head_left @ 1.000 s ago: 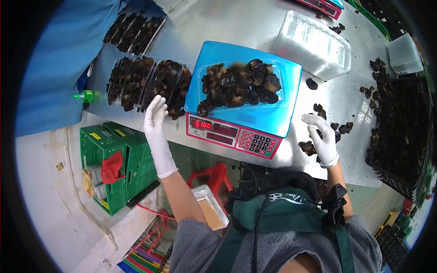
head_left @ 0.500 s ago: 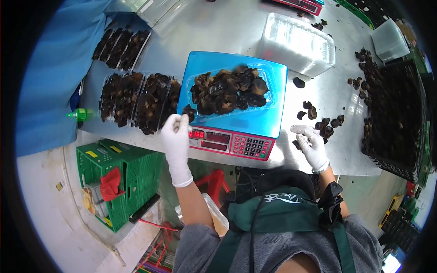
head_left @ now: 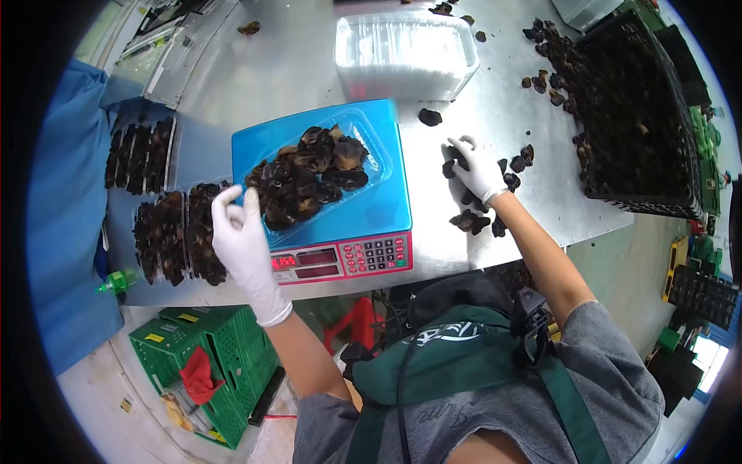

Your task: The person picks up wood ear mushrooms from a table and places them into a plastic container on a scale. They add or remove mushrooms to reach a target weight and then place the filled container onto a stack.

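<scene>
A clear plastic tray (head_left: pixel 376 164) heaped with black wood ear mushrooms (head_left: pixel 313 174) sits on the blue scale (head_left: pixel 379 213), whose red digits are lit. My left hand (head_left: pixel 246 243), in a white glove, is at the tray's near left corner. Its thumb and index finger are apart, with nothing visible between them. On the metal table right of the scale, my gloved right hand (head_left: pixel 481 174) has its fingers round a dark wood ear piece (head_left: pixel 457 158). Loose pieces (head_left: pixel 469 223) lie close to that hand.
Filled trays (head_left: pixel 161 236) stand left of the scale. Behind it is a stack of empty clear trays (head_left: pixel 410 81). A black crate (head_left: pixel 641 205) full of wood ears stands at the right, with pieces spilled beside it. Green crates (head_left: pixel 239 363) are below the table.
My view has turned and shifted right. My left hand has let go of a wood ear piece at the tray. The right hand has reached farther over the table and closed on a piece.
</scene>
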Available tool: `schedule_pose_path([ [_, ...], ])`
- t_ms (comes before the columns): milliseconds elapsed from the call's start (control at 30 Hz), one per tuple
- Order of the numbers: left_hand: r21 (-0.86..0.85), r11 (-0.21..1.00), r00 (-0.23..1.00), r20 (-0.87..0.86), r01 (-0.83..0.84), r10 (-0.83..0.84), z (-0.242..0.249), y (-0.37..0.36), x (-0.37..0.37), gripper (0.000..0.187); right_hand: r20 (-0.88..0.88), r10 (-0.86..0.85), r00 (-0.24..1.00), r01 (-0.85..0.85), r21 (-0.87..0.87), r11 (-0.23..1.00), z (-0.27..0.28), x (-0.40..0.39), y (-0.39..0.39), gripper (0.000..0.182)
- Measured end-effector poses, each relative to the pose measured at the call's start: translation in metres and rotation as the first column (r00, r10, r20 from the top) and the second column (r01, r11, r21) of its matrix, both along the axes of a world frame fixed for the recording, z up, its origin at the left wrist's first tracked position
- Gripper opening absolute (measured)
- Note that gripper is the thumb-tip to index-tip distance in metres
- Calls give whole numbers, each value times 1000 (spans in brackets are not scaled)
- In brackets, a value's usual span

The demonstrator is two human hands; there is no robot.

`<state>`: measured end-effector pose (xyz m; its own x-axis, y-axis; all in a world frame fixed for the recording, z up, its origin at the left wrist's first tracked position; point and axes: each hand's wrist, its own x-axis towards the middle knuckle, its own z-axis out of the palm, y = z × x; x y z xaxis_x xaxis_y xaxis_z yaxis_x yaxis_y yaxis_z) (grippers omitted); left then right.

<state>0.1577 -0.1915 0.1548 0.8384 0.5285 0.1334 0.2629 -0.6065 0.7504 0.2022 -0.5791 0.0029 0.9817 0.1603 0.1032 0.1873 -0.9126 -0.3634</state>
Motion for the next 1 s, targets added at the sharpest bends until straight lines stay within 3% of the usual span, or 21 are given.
schedule_pose_path([
  [67,-58,998,1000,-7,-30,30,-6,12,-19,18,-205,57,977,-48,47,998,3,6,-3,32],
  [100,-85,996,999,21,-41,43,-12,21,-30,18,-192,55,980,-17,195,981,-7,5,-11,22],
  [200,-145,986,987,125,-78,97,-26,31,-61,18,-411,-104,906,268,366,891,8,-4,-20,25],
  [267,-209,970,988,63,-127,143,-33,40,-82,18,-484,-136,864,304,289,908,20,0,-23,27],
  [333,-262,946,979,16,-190,201,-45,47,-97,17,-433,-165,886,241,126,962,33,11,-19,31],
  [400,-300,934,980,-18,-195,199,-45,44,-103,18,-256,-134,957,100,-141,985,39,36,-1,37],
  [467,-312,923,974,-82,-227,212,-36,36,-104,18,-266,-108,958,154,157,976,32,65,19,43],
  [500,-307,936,981,28,-173,190,-44,37,-105,18,-92,7,996,13,221,975,19,75,26,47],
  [533,-298,941,979,73,-160,189,-45,38,-105,19,69,62,996,-67,74,995,-1,82,30,40],
  [600,-319,933,983,28,-165,184,-33,35,-108,19,-13,137,990,-133,165,977,-38,106,20,32],
  [633,-339,926,982,32,-166,188,-32,38,-112,20,-22,42,999,-36,241,970,-21,97,34,26],
  [733,-403,897,974,55,-181,221,-44,46,-124,21,35,98,995,-101,578,810,68,60,85,29],
  [800,-438,878,968,62,-193,244,-58,50,-131,21,78,217,973,-211,675,707,117,45,119,35],
  [867,-462,864,968,45,-198,246,-54,38,-124,23,206,409,889,-445,602,663,119,49,146,38],
  [933,-488,852,968,46,-192,245,-50,29,-116,24,284,546,788,-615,391,684,112,59,169,39],
  [967,-478,864,978,42,-158,202,-47,29,-116,26,317,529,788,-614,332,716,108,61,175,37],
  [1000,-476,866,979,46,-155,200,-45,30,-117,26,298,498,815,-580,402,709,112,60,175,36],
])
